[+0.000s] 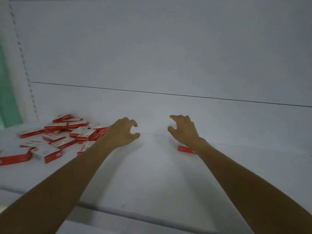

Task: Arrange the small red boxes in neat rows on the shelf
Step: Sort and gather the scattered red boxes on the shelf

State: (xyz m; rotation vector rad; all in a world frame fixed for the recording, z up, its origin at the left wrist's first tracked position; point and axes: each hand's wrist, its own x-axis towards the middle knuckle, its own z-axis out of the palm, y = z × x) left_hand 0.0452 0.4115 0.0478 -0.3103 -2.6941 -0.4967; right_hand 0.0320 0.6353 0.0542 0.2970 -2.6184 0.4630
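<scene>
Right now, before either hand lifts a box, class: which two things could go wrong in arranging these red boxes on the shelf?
1. The left hand reaches past the loose pile of red boxes, and its forearm covers the pile's right edge in this view. A careless sweep might scatter boxes further.
2. A lone red box lies partly hidden under the wrist of the right hand on the shelf. It could get nudged or overlooked.

Left hand and right hand are bare (likewise both slim forearms, to the picture's edge).
</scene>
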